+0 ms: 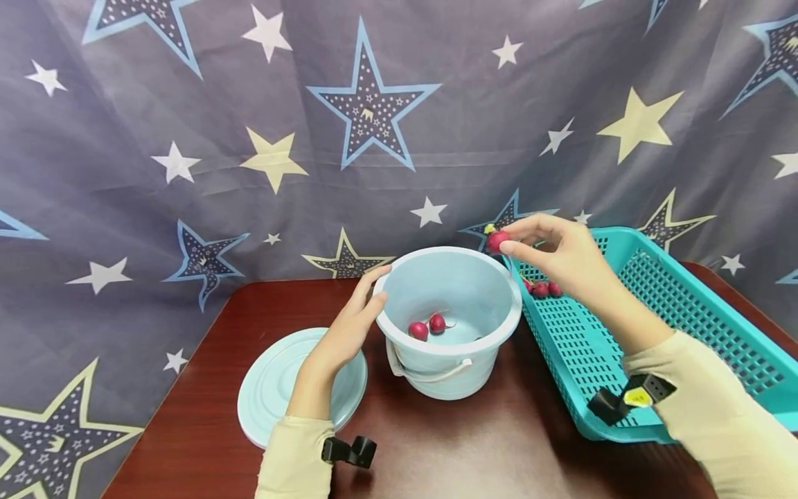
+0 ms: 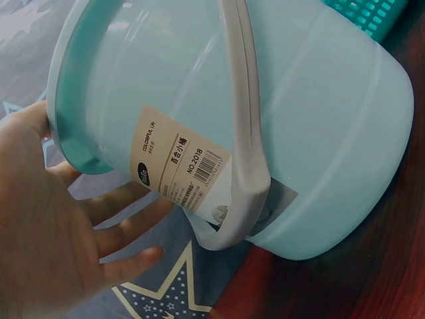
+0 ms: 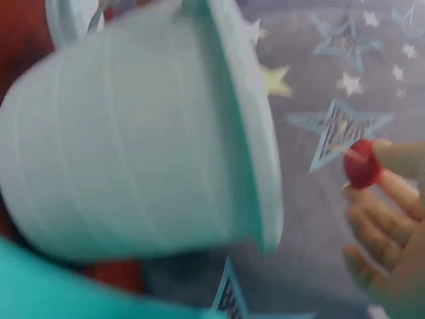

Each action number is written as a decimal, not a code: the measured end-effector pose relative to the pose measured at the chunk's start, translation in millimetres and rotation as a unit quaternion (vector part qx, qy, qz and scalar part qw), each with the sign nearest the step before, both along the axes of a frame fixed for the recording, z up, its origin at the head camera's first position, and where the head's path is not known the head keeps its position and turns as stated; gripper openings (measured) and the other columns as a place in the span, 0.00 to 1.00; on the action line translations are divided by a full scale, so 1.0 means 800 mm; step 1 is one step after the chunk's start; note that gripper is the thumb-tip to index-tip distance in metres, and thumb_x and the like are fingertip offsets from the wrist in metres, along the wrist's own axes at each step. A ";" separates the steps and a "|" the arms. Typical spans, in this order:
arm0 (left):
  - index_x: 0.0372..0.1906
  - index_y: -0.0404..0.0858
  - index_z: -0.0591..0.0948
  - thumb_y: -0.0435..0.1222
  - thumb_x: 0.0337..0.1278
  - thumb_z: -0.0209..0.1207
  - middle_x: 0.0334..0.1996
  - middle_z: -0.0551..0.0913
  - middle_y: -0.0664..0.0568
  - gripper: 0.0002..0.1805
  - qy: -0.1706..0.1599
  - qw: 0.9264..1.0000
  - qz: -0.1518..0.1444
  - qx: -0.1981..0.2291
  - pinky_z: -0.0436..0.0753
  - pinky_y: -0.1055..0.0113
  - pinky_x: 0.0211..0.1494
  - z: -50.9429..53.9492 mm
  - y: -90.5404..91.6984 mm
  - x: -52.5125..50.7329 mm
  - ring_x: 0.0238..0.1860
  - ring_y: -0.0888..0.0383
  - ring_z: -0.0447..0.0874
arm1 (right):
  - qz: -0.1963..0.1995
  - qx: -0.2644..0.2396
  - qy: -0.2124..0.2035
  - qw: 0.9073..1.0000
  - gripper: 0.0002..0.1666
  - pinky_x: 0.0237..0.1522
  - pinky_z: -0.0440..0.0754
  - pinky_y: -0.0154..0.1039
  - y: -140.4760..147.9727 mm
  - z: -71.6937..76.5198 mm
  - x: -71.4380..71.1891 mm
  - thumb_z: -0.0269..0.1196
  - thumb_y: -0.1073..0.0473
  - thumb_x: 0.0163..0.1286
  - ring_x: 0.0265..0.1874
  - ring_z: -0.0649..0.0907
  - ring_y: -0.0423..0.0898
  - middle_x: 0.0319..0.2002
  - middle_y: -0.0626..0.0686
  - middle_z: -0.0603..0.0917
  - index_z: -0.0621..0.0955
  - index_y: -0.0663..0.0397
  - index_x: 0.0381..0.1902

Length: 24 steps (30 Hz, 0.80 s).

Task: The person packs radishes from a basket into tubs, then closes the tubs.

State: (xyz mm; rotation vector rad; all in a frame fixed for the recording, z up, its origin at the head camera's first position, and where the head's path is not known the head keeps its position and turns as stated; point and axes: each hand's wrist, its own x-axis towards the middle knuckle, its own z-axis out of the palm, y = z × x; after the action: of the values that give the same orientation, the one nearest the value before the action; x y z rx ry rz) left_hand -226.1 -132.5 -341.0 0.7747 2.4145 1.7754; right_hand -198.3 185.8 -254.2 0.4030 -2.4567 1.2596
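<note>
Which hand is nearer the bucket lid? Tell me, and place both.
Left. The left hand touches the bucket on the side facing the bucket lid; the right hand is farther away, toward the bucket's opposite side, pinching a red radish.

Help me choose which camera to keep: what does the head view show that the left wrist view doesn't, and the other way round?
Of the two, only the head view shows the radishes inside the bucket, the radish pinched in the right hand, and the lid. Only the left wrist view shows the printed label on the bucket's side. Both share the bucket with its handle, the left hand at its rim, the basket, the starry cloth and the table.
</note>
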 end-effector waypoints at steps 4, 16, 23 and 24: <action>0.76 0.46 0.58 0.40 0.78 0.43 0.75 0.56 0.52 0.26 0.001 1.000 -0.003 0.001 0.56 0.49 0.72 0.000 -0.001 0.000 0.73 0.53 0.54 | -0.005 -0.007 0.003 1.000 0.19 0.32 0.80 0.33 -0.019 0.001 0.020 0.69 0.47 0.65 0.36 0.84 0.46 0.42 0.50 0.87 0.86 0.50 0.49; 0.76 0.45 0.58 0.40 0.78 0.43 0.74 0.57 0.51 0.26 0.012 1.000 -0.005 -0.002 0.56 0.49 0.73 0.003 -0.003 -0.003 0.73 0.53 0.55 | -0.045 -0.067 0.036 0.996 0.15 0.38 0.79 0.32 -0.072 -0.011 0.049 0.70 0.51 0.65 0.34 0.83 0.40 0.39 0.50 0.88 0.86 0.52 0.45; 0.75 0.44 0.58 0.39 0.78 0.43 0.74 0.57 0.51 0.26 0.013 1.000 -0.008 0.001 0.55 0.51 0.73 -0.002 -0.003 -0.003 0.73 0.54 0.55 | -0.038 -0.021 -0.030 0.999 0.15 0.35 0.79 0.40 -0.075 -0.008 0.044 0.70 0.50 0.65 0.36 0.83 0.44 0.38 0.49 0.88 0.86 0.51 0.45; 0.75 0.44 0.58 0.40 0.78 0.43 0.74 0.57 0.51 0.26 0.012 1.000 -0.008 0.001 0.55 0.51 0.73 -0.002 -0.002 -0.003 0.73 0.53 0.55 | -0.038 -0.010 -0.043 0.998 0.15 0.35 0.79 0.41 -0.074 -0.009 0.043 0.70 0.50 0.65 0.36 0.83 0.45 0.38 0.50 0.87 0.86 0.51 0.44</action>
State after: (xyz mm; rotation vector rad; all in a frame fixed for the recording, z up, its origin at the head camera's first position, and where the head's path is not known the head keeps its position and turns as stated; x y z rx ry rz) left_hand -228.3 -134.4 -342.7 0.8190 2.4151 1.7724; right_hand -163.5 126.6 -261.2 0.2536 -2.5035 1.2935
